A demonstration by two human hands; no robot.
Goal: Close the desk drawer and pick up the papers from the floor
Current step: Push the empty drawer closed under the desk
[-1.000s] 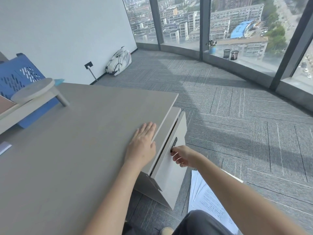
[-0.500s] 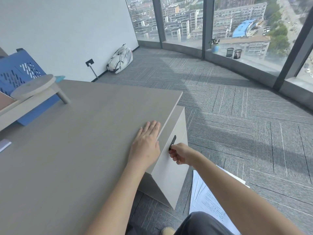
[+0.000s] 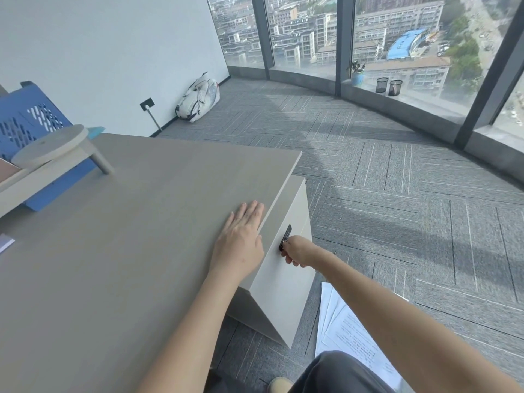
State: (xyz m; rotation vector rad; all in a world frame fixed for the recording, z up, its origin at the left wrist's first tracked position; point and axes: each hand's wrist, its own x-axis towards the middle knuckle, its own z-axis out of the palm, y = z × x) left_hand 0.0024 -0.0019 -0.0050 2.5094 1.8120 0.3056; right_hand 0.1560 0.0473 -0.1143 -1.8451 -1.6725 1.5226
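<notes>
pale grey laminate drawer front [image 3: 286, 268] has slid in, now abt flush w/ desk. right hand [image 3: 297, 251] curled on black handle [image 3: 285, 237], left hand [image 3: 241, 242] flat, fingers together. white papers [image 3: 348, 333] on carpet. push straight, then let go.

You have one desk [image 3: 113, 251] in front of you, with one drawer front [image 3: 286, 268] on its right side carrying one dark lock panel [image 3: 285, 236]. Two hands are in view: your left hand [image 3: 241, 242] and your right hand [image 3: 297, 251]. On the floor at near right lie several papers [image 3: 340, 327], at least three sheets fanned out; an exact count cannot be told. On the desk at far left you have one blue file rack [image 3: 31, 120] and one pale stand [image 3: 54, 148]. By the far wall sits one white bag [image 3: 198, 97]. On the far window ledge stand two black mesh cups [image 3: 388, 86] and one potted plant [image 3: 356, 72]
</notes>
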